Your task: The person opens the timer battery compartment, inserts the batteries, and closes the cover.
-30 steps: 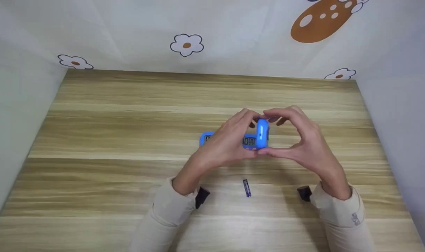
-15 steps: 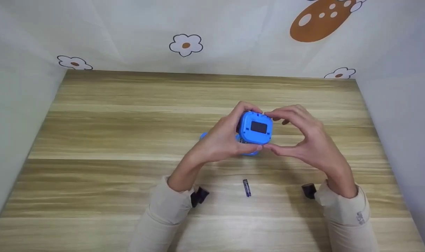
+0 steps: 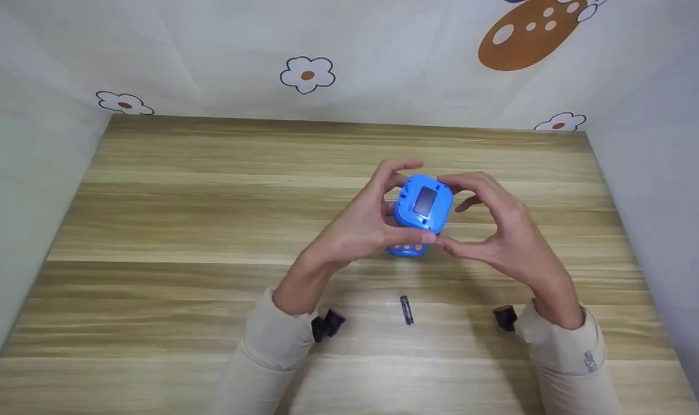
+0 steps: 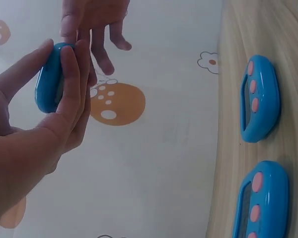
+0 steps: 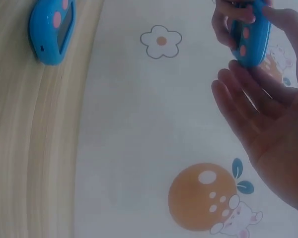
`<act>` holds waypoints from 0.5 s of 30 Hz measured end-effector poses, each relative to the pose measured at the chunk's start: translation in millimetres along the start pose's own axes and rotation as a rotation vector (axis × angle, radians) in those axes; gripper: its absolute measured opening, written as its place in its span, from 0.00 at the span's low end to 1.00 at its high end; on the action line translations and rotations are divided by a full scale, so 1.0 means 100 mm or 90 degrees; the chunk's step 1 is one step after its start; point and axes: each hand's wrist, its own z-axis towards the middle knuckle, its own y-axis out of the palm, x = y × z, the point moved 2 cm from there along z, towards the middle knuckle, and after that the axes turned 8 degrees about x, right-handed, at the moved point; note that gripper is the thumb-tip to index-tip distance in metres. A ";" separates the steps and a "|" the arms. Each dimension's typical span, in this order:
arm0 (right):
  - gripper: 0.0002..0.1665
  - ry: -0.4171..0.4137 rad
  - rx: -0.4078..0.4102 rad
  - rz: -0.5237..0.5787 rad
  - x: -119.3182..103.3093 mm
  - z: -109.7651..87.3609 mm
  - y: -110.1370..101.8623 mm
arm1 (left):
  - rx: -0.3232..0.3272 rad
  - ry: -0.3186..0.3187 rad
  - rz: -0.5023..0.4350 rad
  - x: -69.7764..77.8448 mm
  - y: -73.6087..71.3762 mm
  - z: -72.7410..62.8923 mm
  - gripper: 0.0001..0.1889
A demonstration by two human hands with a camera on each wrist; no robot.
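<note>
In the head view a blue digital timer (image 3: 423, 222) is held up over the table, its back with a dark rectangle facing the camera. My left hand (image 3: 363, 227) grips it between thumb and fingers. My right hand (image 3: 499, 222) spans its right side, thumb at the lower corner and a fingertip at the upper one. Orange buttons on its front show in the right wrist view, where that timer (image 5: 256, 42) sits between both hands. Beneath the hands lies a second blue timer (image 3: 408, 250), partly covered. The left wrist view shows two timers on the table, one nearer (image 4: 273, 203) and one farther (image 4: 263, 99).
A small dark-blue battery (image 3: 406, 310) lies on the wood-grain table (image 3: 199, 323), nearer the person than the timers. Pale curtains (image 3: 222, 52) with flower prints enclose the back and sides. Black wrist cameras (image 3: 505, 317) sit at the cuffs.
The held timer has turned from edge-on to back-facing, then rotated so its dark rectangle stands nearly upright. It has risen slightly. The left index finger has lifted off; the battery has not moved.
</note>
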 end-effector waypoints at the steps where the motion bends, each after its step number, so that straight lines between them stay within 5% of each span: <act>1: 0.42 0.004 -0.006 0.004 0.00 0.00 0.01 | 0.004 0.004 0.016 -0.01 0.01 0.00 0.44; 9: 0.43 0.018 -0.028 0.027 0.04 -0.01 0.01 | 0.063 0.037 0.185 -0.04 0.04 0.01 0.44; 12: 0.43 0.025 -0.031 0.029 0.05 -0.02 0.01 | 0.074 0.033 0.199 -0.05 0.05 0.01 0.44; 15: 0.42 0.017 -0.025 0.028 0.04 -0.02 0.03 | 0.082 -0.012 0.154 -0.06 0.08 0.00 0.41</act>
